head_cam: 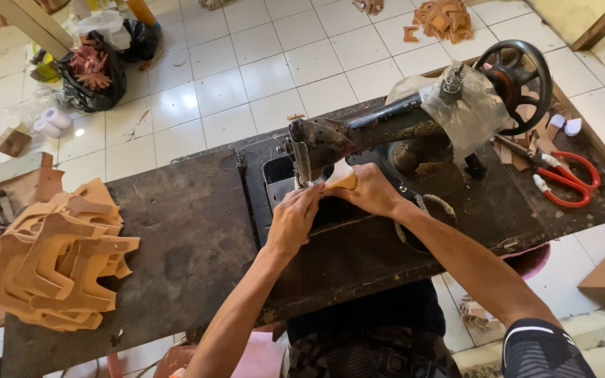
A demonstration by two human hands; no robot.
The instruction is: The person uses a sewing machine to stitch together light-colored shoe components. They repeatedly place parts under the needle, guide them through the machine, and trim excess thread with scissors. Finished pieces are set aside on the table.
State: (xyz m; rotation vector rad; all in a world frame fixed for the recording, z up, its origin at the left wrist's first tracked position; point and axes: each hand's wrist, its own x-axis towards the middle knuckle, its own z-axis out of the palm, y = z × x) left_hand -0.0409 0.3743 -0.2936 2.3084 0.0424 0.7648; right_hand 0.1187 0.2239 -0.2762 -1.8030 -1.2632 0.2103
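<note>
Pinching tan leather piece point(342, 182) in both hands' grip, left hand point(293, 220), right hand point(370, 192); black bag point(96, 87) holds scraps.

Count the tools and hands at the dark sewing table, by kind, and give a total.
Old black sewing machine: 1
Red-handled scissors: 1
Bare hands, left hand and right hand, on a tan leather piece: 2
Total: 4

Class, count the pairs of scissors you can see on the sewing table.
1. The red-handled scissors lie at the table's right end, beside the sewing machine's handwheel. Others may be hidden under the leather scraps.
</note>
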